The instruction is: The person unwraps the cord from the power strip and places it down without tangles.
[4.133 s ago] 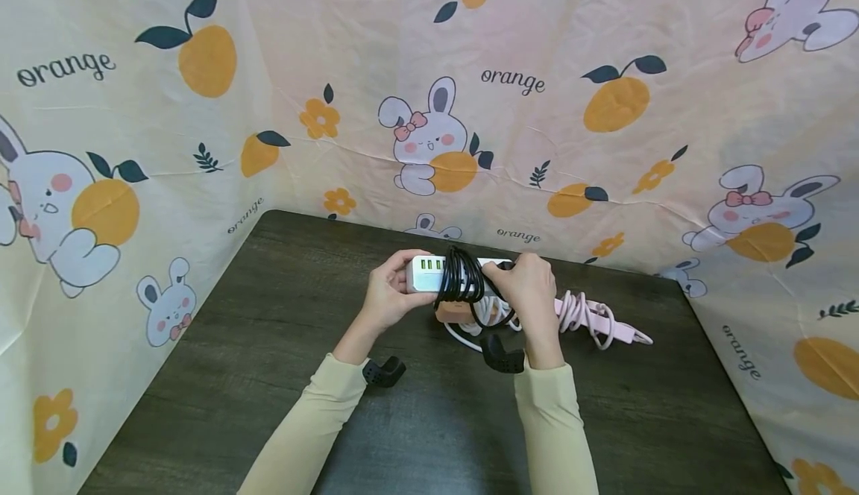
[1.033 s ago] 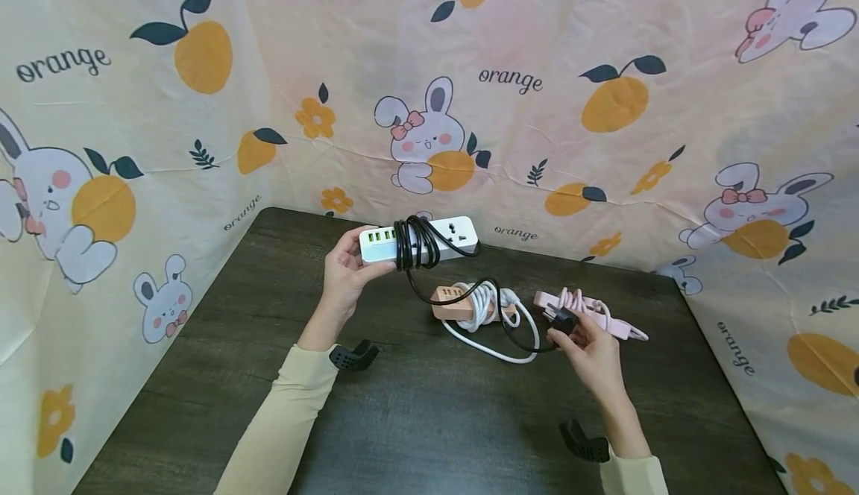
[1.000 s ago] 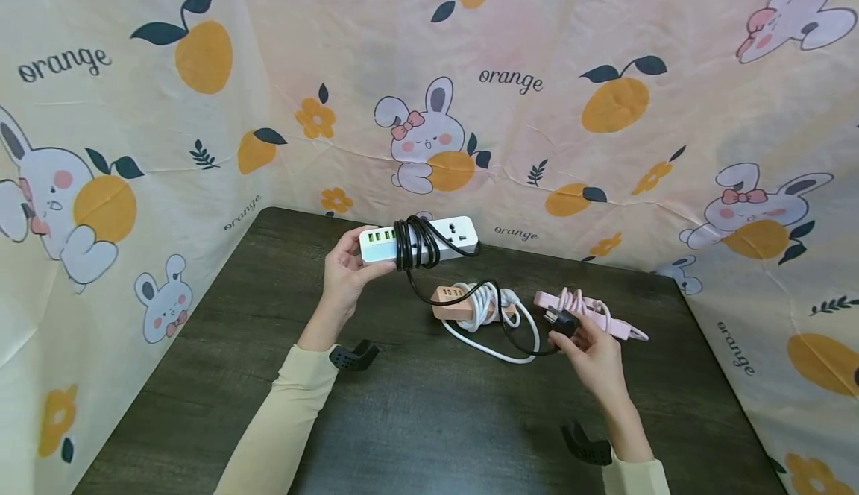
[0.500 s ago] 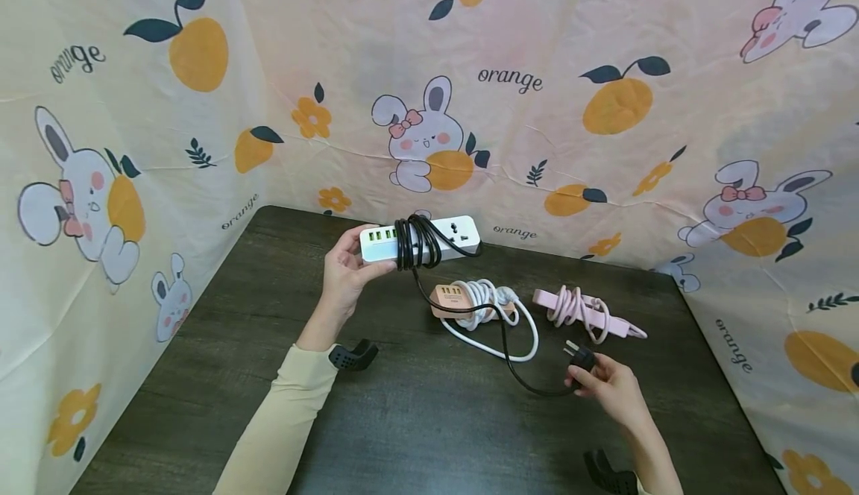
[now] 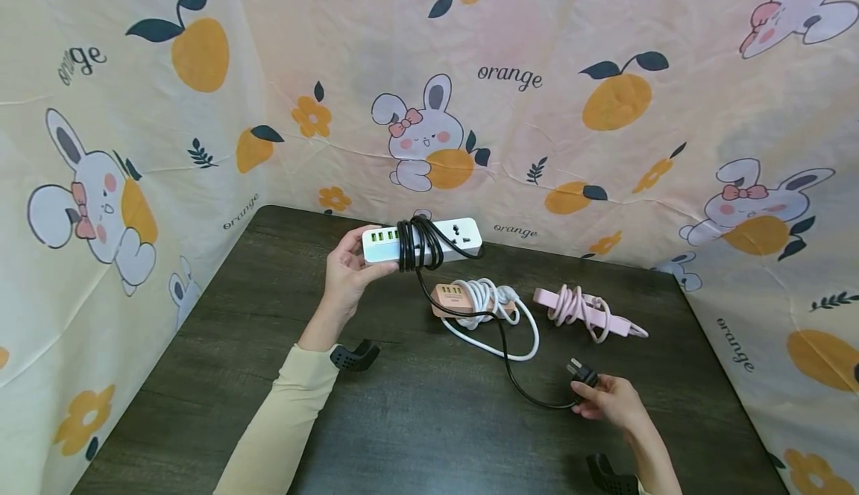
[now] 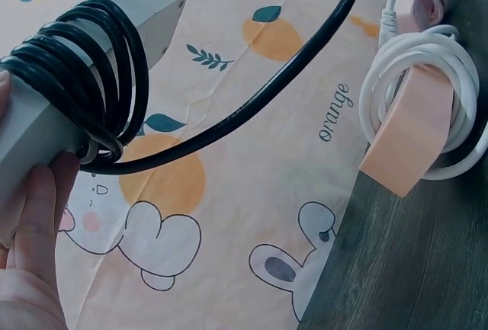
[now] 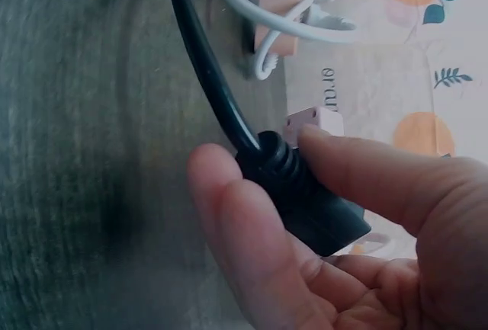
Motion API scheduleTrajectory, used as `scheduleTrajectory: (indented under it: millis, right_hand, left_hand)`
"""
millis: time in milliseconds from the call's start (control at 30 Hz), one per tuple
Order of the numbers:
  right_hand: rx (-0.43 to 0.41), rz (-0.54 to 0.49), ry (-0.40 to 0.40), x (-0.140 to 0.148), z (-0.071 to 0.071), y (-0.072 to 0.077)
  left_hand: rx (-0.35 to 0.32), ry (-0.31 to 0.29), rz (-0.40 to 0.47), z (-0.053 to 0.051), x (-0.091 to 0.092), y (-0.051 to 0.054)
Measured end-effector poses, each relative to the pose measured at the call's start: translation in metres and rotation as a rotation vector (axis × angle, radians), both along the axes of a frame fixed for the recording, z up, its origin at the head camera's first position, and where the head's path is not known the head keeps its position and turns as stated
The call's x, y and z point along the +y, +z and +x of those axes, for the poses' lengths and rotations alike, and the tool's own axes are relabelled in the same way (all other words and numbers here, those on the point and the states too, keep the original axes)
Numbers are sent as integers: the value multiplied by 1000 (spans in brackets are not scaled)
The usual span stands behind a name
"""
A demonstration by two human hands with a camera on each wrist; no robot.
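Note:
My left hand grips the left end of a white power strip, raised near the back of the table. Several turns of black cord are wound round the strip's middle. From there the loose cord sags to the right, across an orange power strip. At its far end, my right hand pinches the black plug between thumb and fingers, with the metal pins facing up and left. In the right wrist view, the thumb and fingers close on the plug's ribbed neck.
White cord is coiled round the orange strip, and one loop lies in front of it. A pink power strip wrapped in its own pink cord lies to the right. Behind the dark table hangs a patterned cloth.
My right hand took the plug end from the bundle and drew it right and toward me, pulling out a length of black cord. Earlier, the left hand moved left with the white strip.

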State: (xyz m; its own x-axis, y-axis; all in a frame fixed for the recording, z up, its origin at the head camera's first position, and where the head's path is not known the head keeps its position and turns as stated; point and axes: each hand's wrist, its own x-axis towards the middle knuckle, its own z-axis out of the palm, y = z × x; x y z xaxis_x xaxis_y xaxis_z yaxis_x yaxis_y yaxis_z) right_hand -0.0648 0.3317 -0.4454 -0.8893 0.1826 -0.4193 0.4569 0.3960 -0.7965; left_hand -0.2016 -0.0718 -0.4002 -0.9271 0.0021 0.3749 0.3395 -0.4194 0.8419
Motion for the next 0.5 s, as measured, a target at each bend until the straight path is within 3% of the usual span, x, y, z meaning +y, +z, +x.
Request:
scheduleTrajectory:
  millis: [500]
  right_hand:
    - [-90, 163, -4, 5, -2, -18]
  left_hand:
    - [34, -18, 0, 0, 1, -3]
